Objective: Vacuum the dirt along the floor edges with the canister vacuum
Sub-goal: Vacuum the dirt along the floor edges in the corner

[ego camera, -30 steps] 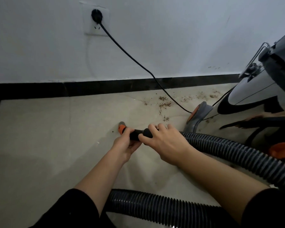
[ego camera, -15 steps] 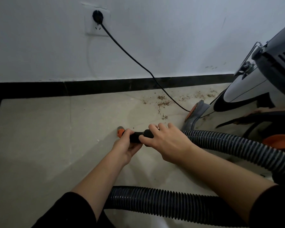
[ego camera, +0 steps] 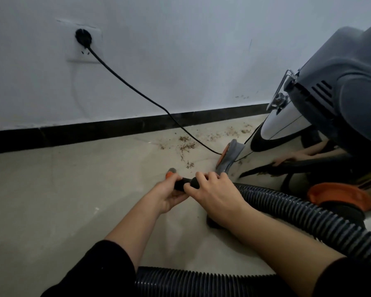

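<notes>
The left hand [ego camera: 169, 197] wraps round the black hose end [ego camera: 183, 183] near its orange tip [ego camera: 169, 174]. The right hand [ego camera: 212, 194] grips it just beside. It lies sideways, tip pointing left. The dirt [ego camera: 186, 145] sits up and right, by the black baseboard [ego camera: 116, 129].

White wall [ego camera: 180, 50] meets pale floor [ego camera: 51, 200] at a black skirting [ego camera: 94, 131].

A plain indoor room: white wall [ego camera: 191, 50], black skirting [ego camera: 94, 133], wall socket [ego camera: 78, 55], pale tiled floor [ego camera: 51, 200].
</notes>
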Demonstrator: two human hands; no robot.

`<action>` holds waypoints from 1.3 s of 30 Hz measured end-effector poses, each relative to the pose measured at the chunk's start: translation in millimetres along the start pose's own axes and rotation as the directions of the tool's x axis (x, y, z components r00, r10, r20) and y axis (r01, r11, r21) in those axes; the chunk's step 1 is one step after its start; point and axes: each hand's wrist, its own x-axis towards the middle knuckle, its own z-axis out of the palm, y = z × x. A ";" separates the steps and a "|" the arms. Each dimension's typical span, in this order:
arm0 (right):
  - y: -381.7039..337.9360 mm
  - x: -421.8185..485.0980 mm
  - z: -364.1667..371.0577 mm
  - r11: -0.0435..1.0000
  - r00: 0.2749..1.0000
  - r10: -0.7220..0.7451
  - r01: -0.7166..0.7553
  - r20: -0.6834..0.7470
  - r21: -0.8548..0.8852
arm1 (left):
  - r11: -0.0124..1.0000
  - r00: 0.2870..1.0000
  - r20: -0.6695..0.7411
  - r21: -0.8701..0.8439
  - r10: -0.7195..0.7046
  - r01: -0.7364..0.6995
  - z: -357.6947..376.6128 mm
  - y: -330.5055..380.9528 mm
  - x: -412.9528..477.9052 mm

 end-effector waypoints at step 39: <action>26.8 43.1 14.4 0.978 0.973 0.205 -0.207 0.109 0.014 | 0.994 0.998 -0.019 -0.086 0.059 -0.061 38.1 17.1 56.3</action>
